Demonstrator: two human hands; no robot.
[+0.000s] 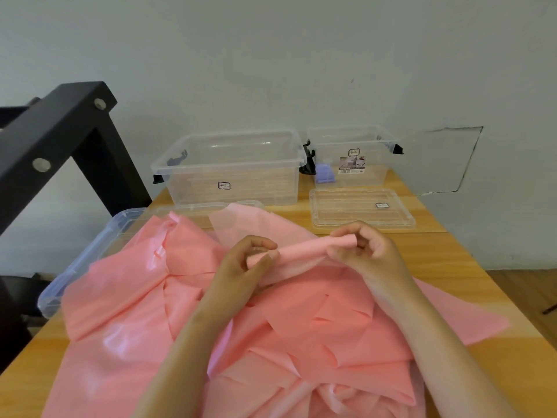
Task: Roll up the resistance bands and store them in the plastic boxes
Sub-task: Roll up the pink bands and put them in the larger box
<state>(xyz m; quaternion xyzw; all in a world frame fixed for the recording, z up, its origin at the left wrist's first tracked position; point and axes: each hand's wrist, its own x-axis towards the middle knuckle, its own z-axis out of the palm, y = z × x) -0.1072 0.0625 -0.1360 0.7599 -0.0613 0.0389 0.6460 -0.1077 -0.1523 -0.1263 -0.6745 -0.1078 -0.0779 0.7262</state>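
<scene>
Standing at nine o'clock in the view, a black metal frame (60, 140) with two bolts rises beside the wooden table (488, 300). Just right of it, at eight o'clock from the hands, a bluish lid (75, 270) lies flat along the table's left edge, its right side covered by the pink bands (126, 300). These bands lie in a loose, crumpled heap of thin sheets that spreads from that lid across the middle of the table and down to six o'clock, under both forearms. At eleven o'clock from the hands, close to the wall, a large box (232, 173) of clear plastic stands open, with black clips at its ends.

The left hand (250, 262) is curled, thumb and fingertips pinching the left end of a pink roll (304, 248). The roll is a narrow tube of band held above the heap, slanting up toward two o'clock, with loose band trailing from it down into the heap. The right hand (364, 251) is curled too, fingers and thumb closed round the roll's right end.

At one o'clock from the hands a small box (352, 146), also clear and open, stands just beside the large one, with a label on its front and a purple thing (325, 173) inside at its left corner. Directly in front of it a second lid (361, 211) lies flat on the table. At four o'clock one pink sheet reaches toward the table's right edge.
</scene>
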